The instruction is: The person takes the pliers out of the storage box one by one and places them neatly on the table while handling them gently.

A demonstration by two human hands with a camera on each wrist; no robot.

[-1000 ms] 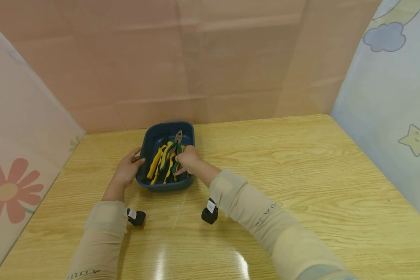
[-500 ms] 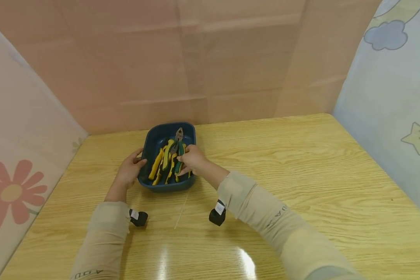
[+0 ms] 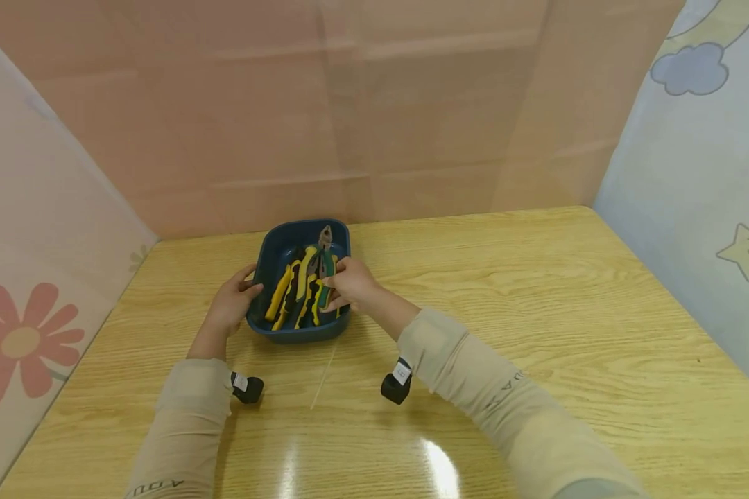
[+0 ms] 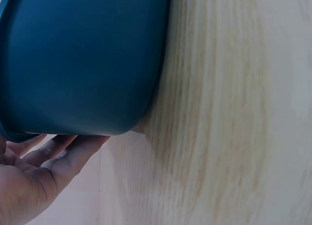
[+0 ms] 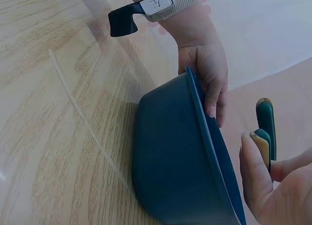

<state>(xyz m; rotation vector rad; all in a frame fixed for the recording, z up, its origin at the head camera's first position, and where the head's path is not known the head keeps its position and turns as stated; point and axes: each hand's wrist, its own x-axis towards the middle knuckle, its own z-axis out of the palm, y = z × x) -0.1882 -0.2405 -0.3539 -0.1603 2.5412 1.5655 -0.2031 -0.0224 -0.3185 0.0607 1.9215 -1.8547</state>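
Observation:
A dark blue plastic bin (image 3: 296, 337) stands on the table near the back wall. My left hand (image 3: 231, 303) grips its left rim, thumb over the edge and fingers along the outer wall. Over the bin, my right hand (image 3: 353, 283) pinches a pair of pliers (image 3: 328, 269) by one handle. The pliers have green and yellow grips, spread apart, with the metal nose pointing to the back. In the right wrist view, their handle ends (image 5: 265, 118) show above the rim. Beneath lie several tools with yellow and black handles (image 3: 279, 294), partly hidden by the pliers.
The wood-grain table (image 3: 524, 312) stretches to the right and front. A thin pale strip (image 3: 323, 374) lies in front of the bin. A pinkish wall (image 3: 374, 125) closes the back; printed panels stand at both sides. A black wrist camera (image 3: 396, 383) hangs beneath each wrist.
My right hand has shifted slightly right with the pliers, which have risen a little off the other tools. My left hand keeps its grip on the bin's rim.

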